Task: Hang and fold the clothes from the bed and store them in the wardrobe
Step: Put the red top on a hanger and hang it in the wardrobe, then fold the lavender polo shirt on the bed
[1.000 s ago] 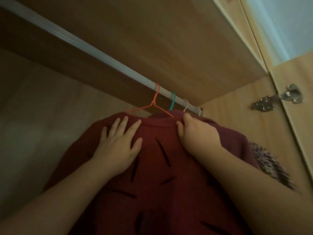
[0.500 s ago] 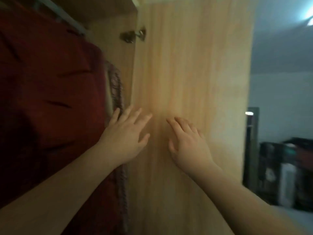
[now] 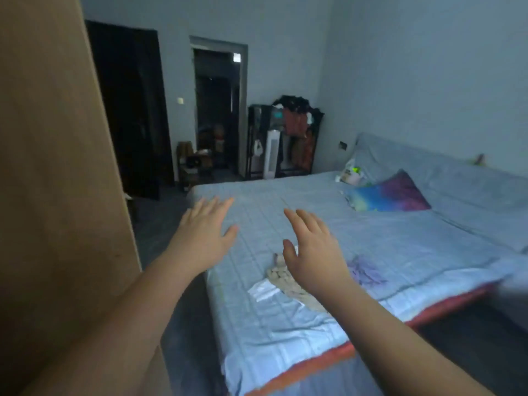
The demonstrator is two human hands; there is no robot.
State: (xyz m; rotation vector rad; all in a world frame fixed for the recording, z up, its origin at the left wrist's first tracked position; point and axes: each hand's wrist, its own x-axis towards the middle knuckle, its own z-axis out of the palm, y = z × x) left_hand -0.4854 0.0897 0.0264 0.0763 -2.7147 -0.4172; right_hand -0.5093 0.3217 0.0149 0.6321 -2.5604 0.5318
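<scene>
**While left hand and right hand hover empty, clothes lie on bed**

Both hands: fingers straight, spread wide, gripping nothing. Wardrobe door at left. Clothes are a beige knit pile partly behind right hand, white piece touching it. Purplish patch beside, possibly a garment, too blurred. Pillow farther back, rack by far wall.

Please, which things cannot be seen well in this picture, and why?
- Head view: the beige garment on the bed is partly covered by the right hand; its kind is unclear.
- Head view: the wardrobe door hides the wardrobe's inside.
- Head view: the clothes rack at the far wall is too small and dim.
</scene>
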